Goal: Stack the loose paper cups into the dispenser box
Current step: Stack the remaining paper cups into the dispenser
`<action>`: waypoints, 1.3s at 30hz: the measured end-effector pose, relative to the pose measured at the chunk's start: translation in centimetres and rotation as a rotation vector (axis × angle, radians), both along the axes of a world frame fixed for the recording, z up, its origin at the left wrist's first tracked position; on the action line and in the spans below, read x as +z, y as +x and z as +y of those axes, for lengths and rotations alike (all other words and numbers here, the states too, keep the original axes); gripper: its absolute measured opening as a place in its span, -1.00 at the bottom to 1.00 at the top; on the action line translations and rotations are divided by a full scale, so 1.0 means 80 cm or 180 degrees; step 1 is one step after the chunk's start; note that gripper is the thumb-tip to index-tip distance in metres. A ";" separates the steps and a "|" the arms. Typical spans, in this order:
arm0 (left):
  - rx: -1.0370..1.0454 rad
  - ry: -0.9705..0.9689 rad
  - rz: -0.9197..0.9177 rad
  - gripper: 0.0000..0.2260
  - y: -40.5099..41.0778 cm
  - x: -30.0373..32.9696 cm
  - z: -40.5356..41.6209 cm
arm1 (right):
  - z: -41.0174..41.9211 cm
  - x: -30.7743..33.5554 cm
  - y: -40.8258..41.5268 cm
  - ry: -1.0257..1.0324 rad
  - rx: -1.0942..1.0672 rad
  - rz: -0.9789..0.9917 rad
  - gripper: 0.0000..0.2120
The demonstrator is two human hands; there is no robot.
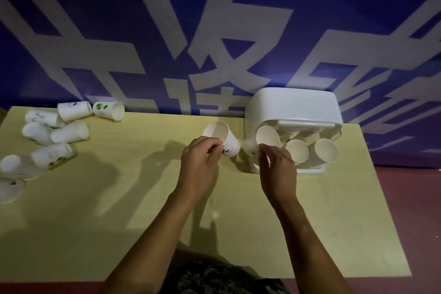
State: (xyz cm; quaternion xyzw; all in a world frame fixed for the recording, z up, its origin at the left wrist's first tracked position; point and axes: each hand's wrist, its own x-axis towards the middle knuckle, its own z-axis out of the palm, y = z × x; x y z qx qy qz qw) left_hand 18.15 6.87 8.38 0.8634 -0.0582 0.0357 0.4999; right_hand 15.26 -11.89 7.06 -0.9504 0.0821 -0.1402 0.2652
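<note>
surface: yellow table [95,210] | on it: loose paper cups [69,132] far-left, dispenser box [293,112] far-right

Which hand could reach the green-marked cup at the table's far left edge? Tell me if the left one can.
Probably not yet: the left hand already holds a cup. The path across the table to the green-marked cup looks free.

Loose cups [45,136] lie at the table's [119,210] left edge; the dispenser [294,112] stands upper right, stacks [322,153] inside; two held cups centre.
</note>
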 end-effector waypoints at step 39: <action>-0.0044 0.1438 0.0644 -0.81 -0.012 -0.070 0.002 | -0.009 -0.060 0.026 -0.0271 0.1270 0.0840 -0.88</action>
